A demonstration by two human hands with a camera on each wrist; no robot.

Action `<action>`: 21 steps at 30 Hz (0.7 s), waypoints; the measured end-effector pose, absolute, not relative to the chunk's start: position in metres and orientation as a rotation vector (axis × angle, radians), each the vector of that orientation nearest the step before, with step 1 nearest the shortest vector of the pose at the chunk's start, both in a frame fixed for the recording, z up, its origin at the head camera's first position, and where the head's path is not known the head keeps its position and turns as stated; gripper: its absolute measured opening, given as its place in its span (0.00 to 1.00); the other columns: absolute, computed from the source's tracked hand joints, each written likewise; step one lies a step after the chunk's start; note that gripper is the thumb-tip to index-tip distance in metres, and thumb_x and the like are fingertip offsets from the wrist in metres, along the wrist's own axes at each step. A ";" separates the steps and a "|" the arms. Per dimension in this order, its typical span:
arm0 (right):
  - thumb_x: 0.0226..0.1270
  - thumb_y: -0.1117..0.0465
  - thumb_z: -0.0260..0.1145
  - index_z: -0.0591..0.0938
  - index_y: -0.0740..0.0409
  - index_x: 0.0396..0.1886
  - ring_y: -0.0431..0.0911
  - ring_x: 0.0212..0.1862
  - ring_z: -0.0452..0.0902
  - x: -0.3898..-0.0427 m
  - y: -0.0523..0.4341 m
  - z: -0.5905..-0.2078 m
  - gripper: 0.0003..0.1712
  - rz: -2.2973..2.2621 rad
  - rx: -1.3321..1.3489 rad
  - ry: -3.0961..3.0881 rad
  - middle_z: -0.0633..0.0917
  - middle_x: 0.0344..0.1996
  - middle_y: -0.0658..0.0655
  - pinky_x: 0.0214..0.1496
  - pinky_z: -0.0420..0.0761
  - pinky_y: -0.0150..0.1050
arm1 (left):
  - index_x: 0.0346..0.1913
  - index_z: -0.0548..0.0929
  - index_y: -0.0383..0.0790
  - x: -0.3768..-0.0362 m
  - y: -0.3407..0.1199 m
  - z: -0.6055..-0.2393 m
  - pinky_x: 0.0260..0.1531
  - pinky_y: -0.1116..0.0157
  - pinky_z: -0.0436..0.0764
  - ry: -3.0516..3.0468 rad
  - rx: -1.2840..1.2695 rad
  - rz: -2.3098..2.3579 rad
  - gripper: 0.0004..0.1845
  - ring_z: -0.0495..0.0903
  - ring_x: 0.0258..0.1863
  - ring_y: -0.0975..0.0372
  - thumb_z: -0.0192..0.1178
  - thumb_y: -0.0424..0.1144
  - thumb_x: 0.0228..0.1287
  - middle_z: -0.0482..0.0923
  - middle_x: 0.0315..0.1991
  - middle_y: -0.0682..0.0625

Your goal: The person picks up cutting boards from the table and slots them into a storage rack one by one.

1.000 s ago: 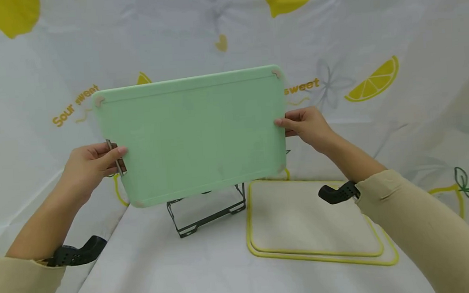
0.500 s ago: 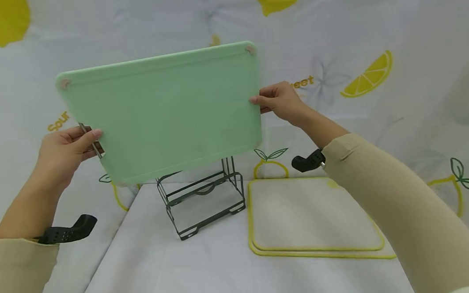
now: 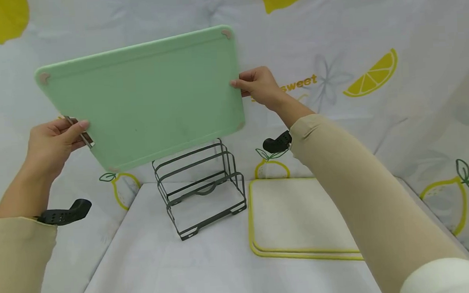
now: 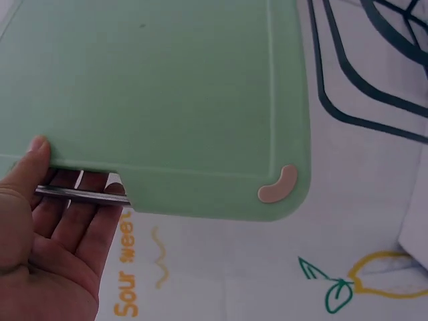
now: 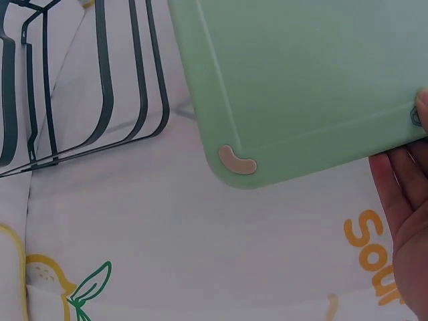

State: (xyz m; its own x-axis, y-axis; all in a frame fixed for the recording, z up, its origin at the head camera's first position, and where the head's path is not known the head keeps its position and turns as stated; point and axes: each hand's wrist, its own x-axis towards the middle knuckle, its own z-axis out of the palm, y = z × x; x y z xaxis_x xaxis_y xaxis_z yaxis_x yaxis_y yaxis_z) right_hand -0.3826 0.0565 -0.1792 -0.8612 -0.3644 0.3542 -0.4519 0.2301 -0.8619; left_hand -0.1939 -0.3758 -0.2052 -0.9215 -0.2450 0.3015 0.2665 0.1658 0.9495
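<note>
A pale green cutting board [image 3: 144, 98] with pinkish corner pads is held up in the air, tilted so its right end is higher. At its left end my left hand [image 3: 49, 140] grips the metal handle bar [image 4: 87, 196], thumb on the board's near face. My right hand [image 3: 260, 86] pinches the right edge between thumb and fingers. Below and behind the board stands a dark wire rack [image 3: 205, 192] with several upright loops, its back top partly hidden. In the right wrist view the rack [image 5: 103, 80] is apart from the board's corner.
Two white boards with yellow rims [image 3: 298, 218] lie stacked on the white tabletop [image 3: 177, 273], right of the rack; my right sleeve [image 3: 351, 175] covers part of them. A lemon-printed sheet [image 3: 361, 126] hangs behind the table.
Both hands have lifted the green board up and to the left, and its tilt has grown a little. More of the wire rack shows beneath it. The rack and white boards stay put.
</note>
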 end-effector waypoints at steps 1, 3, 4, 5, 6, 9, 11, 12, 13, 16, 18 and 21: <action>0.72 0.59 0.68 0.85 0.63 0.57 0.39 0.43 0.86 -0.384 0.054 -0.180 0.19 1.724 0.800 -2.397 0.87 0.56 0.61 0.61 0.84 0.40 | 0.33 0.89 0.51 -0.194 -0.377 -0.207 0.32 0.77 0.85 -2.053 -0.026 -1.810 0.04 0.87 0.29 0.72 0.68 0.37 0.65 0.85 0.33 0.63; 0.71 0.59 0.68 0.85 0.64 0.56 0.40 0.43 0.86 -0.387 0.051 -0.181 0.19 1.720 0.797 -2.405 0.88 0.55 0.61 0.61 0.84 0.40 | 0.34 0.89 0.51 -0.196 -0.380 -0.211 0.31 0.77 0.85 -2.040 -0.034 -1.818 0.05 0.87 0.30 0.73 0.67 0.36 0.66 0.84 0.34 0.64; 0.71 0.58 0.68 0.86 0.64 0.56 0.41 0.44 0.86 -0.388 0.050 -0.183 0.19 1.713 0.796 -2.413 0.88 0.54 0.61 0.60 0.84 0.40 | 0.34 0.89 0.51 -0.197 -0.381 -0.214 0.31 0.77 0.85 -2.039 -0.032 -1.817 0.05 0.87 0.31 0.73 0.67 0.36 0.66 0.83 0.35 0.64; 0.71 0.59 0.68 0.86 0.64 0.55 0.41 0.44 0.86 -0.389 0.049 -0.184 0.19 1.707 0.796 -2.421 0.88 0.54 0.61 0.60 0.84 0.40 | 0.34 0.89 0.51 -0.198 -0.381 -0.216 0.30 0.76 0.85 -2.033 -0.034 -1.821 0.05 0.87 0.31 0.73 0.67 0.36 0.66 0.83 0.36 0.63; 0.70 0.58 0.69 0.86 0.64 0.55 0.42 0.45 0.87 -0.390 0.049 -0.185 0.18 1.698 0.791 -2.431 0.88 0.53 0.61 0.59 0.85 0.40 | 0.34 0.89 0.51 -0.199 -0.382 -0.219 0.30 0.76 0.85 -2.026 -0.037 -1.828 0.05 0.87 0.31 0.73 0.67 0.36 0.66 0.82 0.36 0.63; 0.70 0.58 0.69 0.86 0.64 0.55 0.44 0.49 0.87 -0.393 0.049 -0.190 0.18 1.667 0.782 -2.446 0.88 0.54 0.61 0.59 0.85 0.40 | 0.33 0.89 0.50 -0.203 -0.381 -0.225 0.30 0.76 0.86 -2.005 -0.054 -1.836 0.05 0.87 0.31 0.73 0.68 0.36 0.65 0.83 0.35 0.63; 0.70 0.59 0.69 0.86 0.64 0.55 0.46 0.51 0.87 -0.395 0.049 -0.192 0.18 1.651 0.770 -2.438 0.87 0.54 0.62 0.58 0.85 0.40 | 0.33 0.89 0.48 -0.206 -0.380 -0.228 0.31 0.75 0.86 -1.973 -0.075 -1.851 0.04 0.87 0.30 0.72 0.68 0.35 0.65 0.85 0.32 0.62; 0.70 0.58 0.69 0.86 0.64 0.55 0.46 0.51 0.86 -0.396 0.048 -0.193 0.18 1.644 0.755 -2.439 0.87 0.55 0.62 0.58 0.85 0.40 | 0.33 0.88 0.48 -0.208 -0.380 -0.229 0.31 0.75 0.86 -1.967 -0.079 -1.850 0.04 0.87 0.30 0.72 0.68 0.35 0.65 0.86 0.31 0.62; 0.70 0.58 0.69 0.86 0.63 0.55 0.47 0.52 0.86 -0.397 0.048 -0.194 0.18 1.643 0.742 -2.437 0.87 0.55 0.62 0.58 0.85 0.39 | 0.33 0.88 0.48 -0.209 -0.379 -0.230 0.31 0.75 0.86 -1.962 -0.083 -1.852 0.05 0.87 0.30 0.72 0.68 0.35 0.65 0.86 0.31 0.62; 0.70 0.58 0.69 0.86 0.63 0.55 0.49 0.53 0.86 -0.401 0.045 -0.199 0.18 1.643 0.701 -2.439 0.87 0.55 0.62 0.57 0.86 0.38 | 0.33 0.89 0.49 -0.212 -0.377 -0.232 0.31 0.76 0.86 -1.962 -0.072 -1.852 0.05 0.87 0.29 0.72 0.67 0.35 0.66 0.88 0.28 0.61; 0.71 0.57 0.68 0.86 0.63 0.55 0.50 0.54 0.86 -0.404 0.043 -0.202 0.19 1.646 0.686 -2.440 0.87 0.55 0.63 0.57 0.86 0.37 | 0.33 0.88 0.50 -0.213 -0.377 -0.233 0.31 0.76 0.85 -1.972 -0.054 -1.854 0.05 0.87 0.29 0.72 0.67 0.36 0.66 0.88 0.28 0.62; 0.71 0.57 0.68 0.86 0.63 0.55 0.51 0.54 0.86 -0.407 0.041 -0.210 0.19 1.641 0.670 -2.445 0.87 0.54 0.63 0.56 0.86 0.37 | 0.34 0.88 0.52 -0.214 -0.377 -0.237 0.32 0.78 0.85 -2.023 -0.024 -1.801 0.04 0.86 0.29 0.73 0.67 0.39 0.66 0.87 0.28 0.64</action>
